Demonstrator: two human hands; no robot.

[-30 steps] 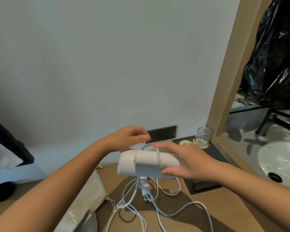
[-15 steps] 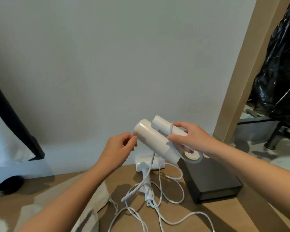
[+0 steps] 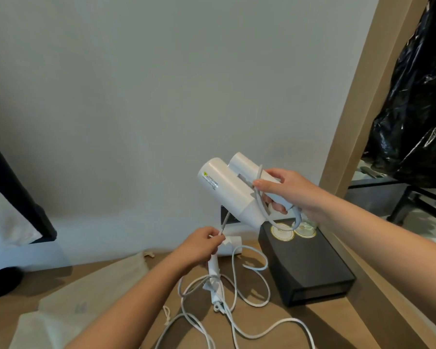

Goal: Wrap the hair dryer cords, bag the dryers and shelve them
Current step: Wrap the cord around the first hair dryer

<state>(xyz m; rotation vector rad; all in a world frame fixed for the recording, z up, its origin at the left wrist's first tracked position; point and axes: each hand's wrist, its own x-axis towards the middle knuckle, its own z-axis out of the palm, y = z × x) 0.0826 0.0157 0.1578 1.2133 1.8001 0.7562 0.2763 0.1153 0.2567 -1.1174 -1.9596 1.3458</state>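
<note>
A white folded hair dryer [image 3: 224,188] is held up in the air in front of the wall. My right hand [image 3: 285,190] grips its folded handle and pins a loop of grey-white cord [image 3: 258,195] against it. My left hand [image 3: 202,244] is lower down and pinches the same cord below the dryer. A second white hair dryer [image 3: 230,245] lies on the wooden counter behind my left hand, with loose cord [image 3: 234,293] and a plug [image 3: 215,285] tangled in front of it. Beige cloth bags [image 3: 96,283] lie flat at the lower left.
A black box [image 3: 310,268] with round gold-rimmed coasters stands right of the cords. A wooden frame [image 3: 358,96] runs up the right, beyond it a black plastic bag [image 3: 418,117] and a dark faucet. A wall socket plate is partly hidden behind the dryer.
The dryer was lifted from level above the counter to tilted high in my right hand. My left hand left the dryer's end and dropped down to pinch the cord.
</note>
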